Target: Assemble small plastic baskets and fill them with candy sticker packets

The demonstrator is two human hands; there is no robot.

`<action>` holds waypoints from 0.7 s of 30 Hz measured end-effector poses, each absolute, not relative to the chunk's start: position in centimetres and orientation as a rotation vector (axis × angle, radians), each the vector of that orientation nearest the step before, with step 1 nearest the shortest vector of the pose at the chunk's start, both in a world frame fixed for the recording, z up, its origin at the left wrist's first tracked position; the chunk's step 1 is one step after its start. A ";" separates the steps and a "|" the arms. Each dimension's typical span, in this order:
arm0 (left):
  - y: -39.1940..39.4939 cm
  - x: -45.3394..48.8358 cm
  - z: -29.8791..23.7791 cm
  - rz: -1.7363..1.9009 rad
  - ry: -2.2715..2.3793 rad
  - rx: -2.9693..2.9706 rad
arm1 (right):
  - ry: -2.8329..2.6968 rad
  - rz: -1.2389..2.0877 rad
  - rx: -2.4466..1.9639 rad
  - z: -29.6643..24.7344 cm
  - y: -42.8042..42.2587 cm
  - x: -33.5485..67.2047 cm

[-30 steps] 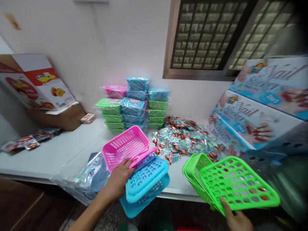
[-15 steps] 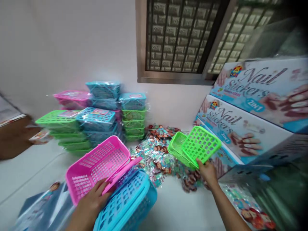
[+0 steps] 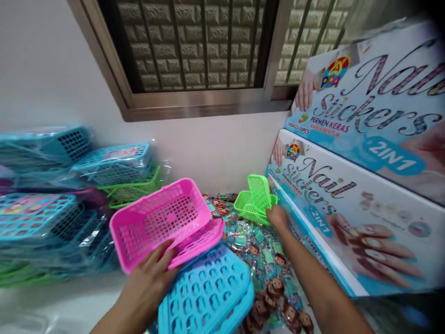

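My left hand (image 3: 149, 280) grips a pink plastic basket (image 3: 163, 215) with its fingers over the near rim. The basket is tilted with its inside facing me, and its pink lid (image 3: 200, 246) hangs open beside the fingers. Against that lid leans a blue basket with a holed lid (image 3: 212, 283). Further off, by the boxes, my right hand (image 3: 278, 218) pinches the lid of a small green basket (image 3: 245, 208). That lid (image 3: 260, 191) stands raised above the basket. Its fingertips are partly hidden behind the lid.
Many small shiny packets with cartoon figures (image 3: 271, 264) lie heaped below and around the green basket. Stacks of wrapped blue and green baskets (image 3: 118, 162) stand at the left. Large Nail Stickers boxes (image 3: 313, 185) are piled at the right. A barred window (image 3: 201, 46) is in the wall behind.
The view has moved closer to the heap and boxes. My right hand has carried the green basket further back, beside the boxes. My left hand still holds the pink basket.
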State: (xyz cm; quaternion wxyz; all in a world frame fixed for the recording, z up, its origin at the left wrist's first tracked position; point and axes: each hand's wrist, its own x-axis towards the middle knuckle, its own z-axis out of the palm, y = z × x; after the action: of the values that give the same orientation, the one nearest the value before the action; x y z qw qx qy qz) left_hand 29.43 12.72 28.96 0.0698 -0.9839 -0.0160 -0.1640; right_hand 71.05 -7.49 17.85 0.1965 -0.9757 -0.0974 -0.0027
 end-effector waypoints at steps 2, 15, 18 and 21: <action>13.0 34.1 30.2 -0.392 -0.002 -2.927 | -0.311 -0.009 -2.677 17.4 -7.4 71.9; 16.1 55.9 23.7 -0.279 0.134 -2.758 | -0.580 0.014 -2.179 13.3 -10.3 64.8; 16.5 57.5 22.9 -0.209 0.275 -2.782 | -0.768 -0.186 -2.163 13.7 -9.8 62.5; 17.2 57.7 22.9 -0.146 0.402 -2.797 | -1.014 -0.314 -2.274 13.8 -9.1 62.2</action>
State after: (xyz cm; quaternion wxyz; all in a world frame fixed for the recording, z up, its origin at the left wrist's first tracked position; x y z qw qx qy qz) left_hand 57.70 17.21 22.93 0.1555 -0.9765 0.1405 -0.0509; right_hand 62.22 -9.13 13.79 0.3105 -0.8613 -0.3841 -0.1189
